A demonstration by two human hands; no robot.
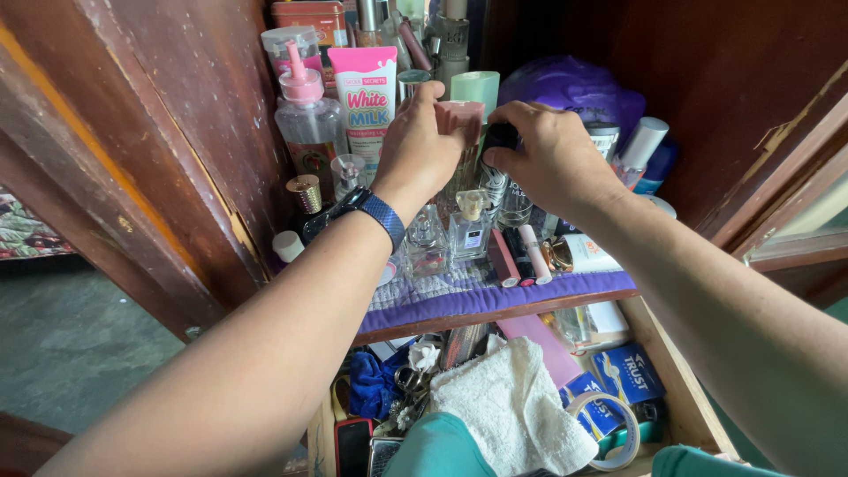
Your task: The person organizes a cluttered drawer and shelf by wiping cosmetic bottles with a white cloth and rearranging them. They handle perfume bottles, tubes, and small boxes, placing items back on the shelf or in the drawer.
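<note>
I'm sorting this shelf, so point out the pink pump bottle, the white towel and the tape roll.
pink pump bottle (308,124): head view, on its clear body below the pump.
white towel (512,406): head view, middle of the cloth in the drawer.
tape roll (629,435): head view, on its right rim.

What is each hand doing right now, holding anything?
Left hand: closed around the pale pink cap of a bottle on the cabinet shelf.
Right hand: closed over a small dark-topped bottle; the grip itself is hidden.

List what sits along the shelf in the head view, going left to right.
Clear pump bottle with pink top → pink-and-white tube → left hand → right hand → white-capped bottle.
</note>
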